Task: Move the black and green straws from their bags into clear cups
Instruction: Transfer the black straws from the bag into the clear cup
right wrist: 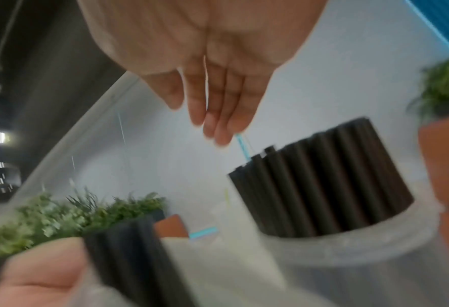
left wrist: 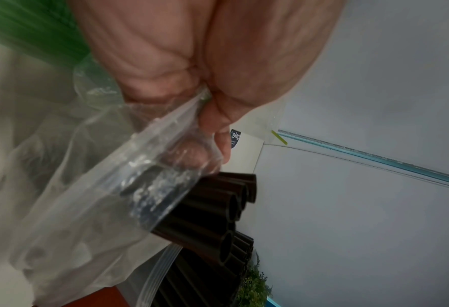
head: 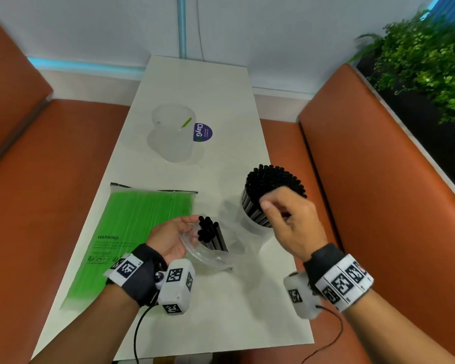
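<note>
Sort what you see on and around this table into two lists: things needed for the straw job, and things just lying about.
Needed: clear bag of black straws in left hand; right hand; cup of black straws; green straw bag; far clear cup.

Lying about: purple sticker; plants; orange benches.

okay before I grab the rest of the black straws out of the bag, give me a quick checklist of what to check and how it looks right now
1. Right hand free: ok, fingers relaxed, holding nothing.
2. Left hand grip on the clear bag: ok, pinching its edge.
3. Remaining black straws reachable: ok, ends stick out of the bag mouth.
4. Room in the cup of black straws: cannot tell, it looks packed.
5. Cup steady: ok, upright on the table.
6. Green straw bag: not ok, still full.
</note>
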